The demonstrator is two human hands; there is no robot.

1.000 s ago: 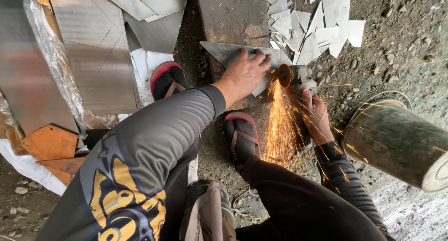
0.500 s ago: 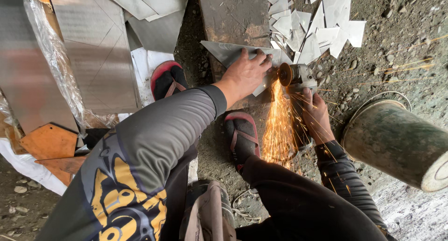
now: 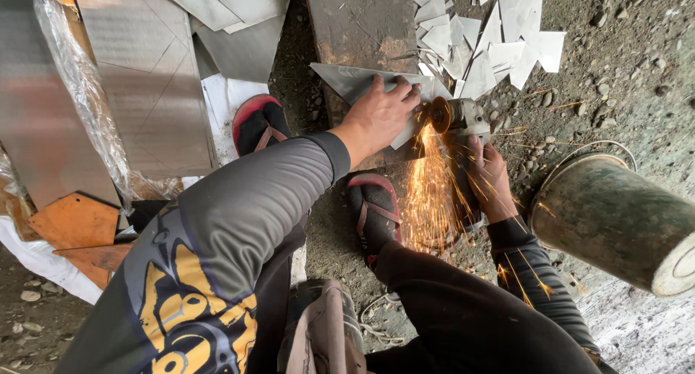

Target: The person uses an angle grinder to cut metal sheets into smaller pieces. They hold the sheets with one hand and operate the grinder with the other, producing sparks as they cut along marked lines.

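Note:
My left hand (image 3: 380, 113) presses flat on a grey triangular metal sheet piece (image 3: 347, 79) that lies on a rusty steel plate (image 3: 358, 26). My right hand (image 3: 492, 175) grips the body of an angle grinder (image 3: 463, 120). Its disc (image 3: 439, 115) touches the edge of the sheet by my left fingertips. Orange sparks (image 3: 431, 193) stream down toward my right foot. Both feet wear red-edged sandals, the left foot's sandal (image 3: 258, 124) beside the plate and the right foot's sandal (image 3: 373, 211) below the grinder.
A pile of cut grey triangles (image 3: 492, 34) lies on the gravel at the top right. A large green cylinder (image 3: 615, 222) lies at the right. Big metal sheets (image 3: 137, 77) and orange offcuts (image 3: 72, 222) lie at the left. A cable (image 3: 373, 323) runs under my leg.
The grinder and my right hand have shifted slightly to the left along the sheet edge. Sparks keep flying downward. My left hand stays pressed on the sheet.

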